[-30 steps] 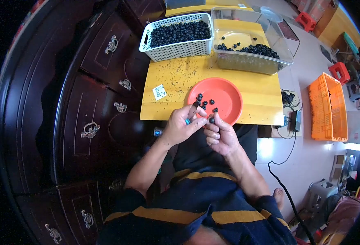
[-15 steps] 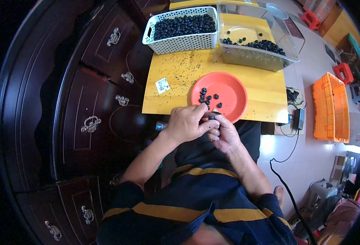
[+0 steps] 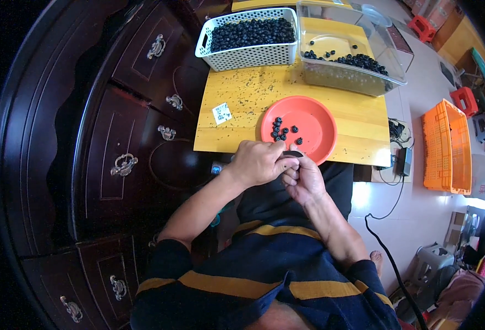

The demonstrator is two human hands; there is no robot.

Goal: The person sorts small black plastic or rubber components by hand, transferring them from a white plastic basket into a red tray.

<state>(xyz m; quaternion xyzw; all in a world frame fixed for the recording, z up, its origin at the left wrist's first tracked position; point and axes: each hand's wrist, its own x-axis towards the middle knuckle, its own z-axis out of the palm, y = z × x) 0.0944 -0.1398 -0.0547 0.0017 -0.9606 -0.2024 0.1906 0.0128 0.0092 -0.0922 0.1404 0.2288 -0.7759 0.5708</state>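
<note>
Head view: a black piece visible between the fingertips half a second earlier was now covered, leaving the close handwork unreadable. The left hand [image 3: 260,164]'s grip was narrow on a dark strip [image 3: 293,154]; what the right hand [image 3: 307,180]'s held, I couldn't tell. Round black pieces [image 3: 285,131] lay in the red basin [image 3: 315,135], at one o'clock from the hands.

The left hand [image 3: 258,164] and right hand [image 3: 307,179] are held together (fingers [image 3: 290,179] curled) by the near edge of the table [image 3: 361,124], forearms [image 3: 201,209] angled inward.
</note>
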